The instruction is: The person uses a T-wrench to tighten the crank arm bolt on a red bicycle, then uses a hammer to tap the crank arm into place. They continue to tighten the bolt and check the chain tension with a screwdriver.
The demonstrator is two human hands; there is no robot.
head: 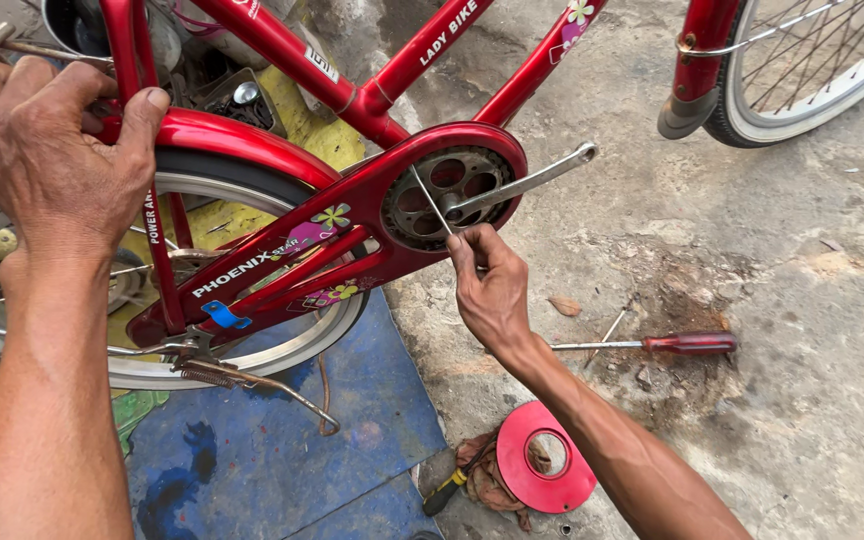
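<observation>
Two bare hands at work on a small red steel-framed bicycle standing on cracked grey concrete ground.

The left hand, at ten o'clock, is clenched over the glossy red rear mudguard, thumb hooked on its top edge. The right hand, near centre, pinches a thin silver metal rod whose tip sits at the toothed grey chainring, exposed inside the red flower-decorated chain guard; what the tip touches is hard to tell. The bare silver crank arm points toward two o'clock. A red-handled screwdriver lies at four o'clock, well apart from a round red metal cover with a centre hole at six o'clock. A blue mat lies under the white-tyred rear wheel.
</observation>
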